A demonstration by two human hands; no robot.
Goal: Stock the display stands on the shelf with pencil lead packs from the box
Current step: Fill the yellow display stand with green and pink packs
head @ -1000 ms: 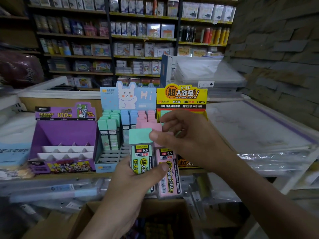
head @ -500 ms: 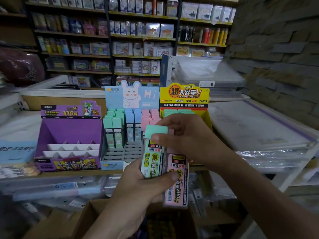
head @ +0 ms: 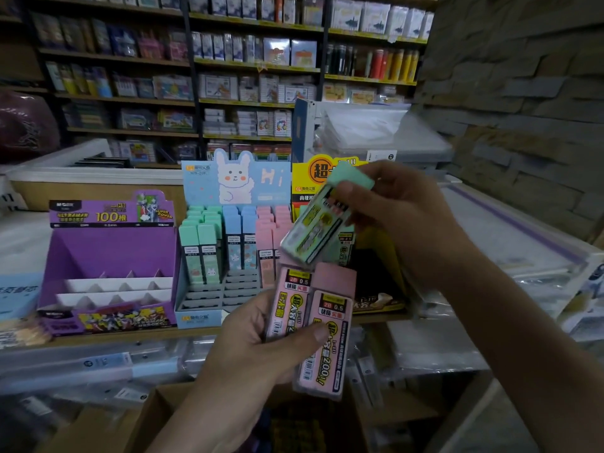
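Note:
My left hand [head: 248, 348] grips two pink pencil lead packs [head: 330, 328] side by side, thumb across their fronts, above the cardboard box [head: 153, 416]. My right hand [head: 402, 217] pinches a green lead pack [head: 320, 223], tilted, lifted clear of the pink ones and held in front of the yellow display stand [head: 379, 289]. Part of that stand is hidden behind the pack and hand. The blue rabbit display stand [head: 235, 184] to its left holds rows of green, blue and pink packs.
A purple display stand [head: 108, 256] with bare white tiers sits at the left on the wooden shelf [head: 130, 335]. Plastic-wrapped stock lies below the shelf and to the right. Stocked shelves fill the background; a stone wall [head: 523, 109] rises on the right.
My right hand has pulled the green pack off the bundle in my left hand and raised it up and right, tilting it. The left hand now shows two pink packs.

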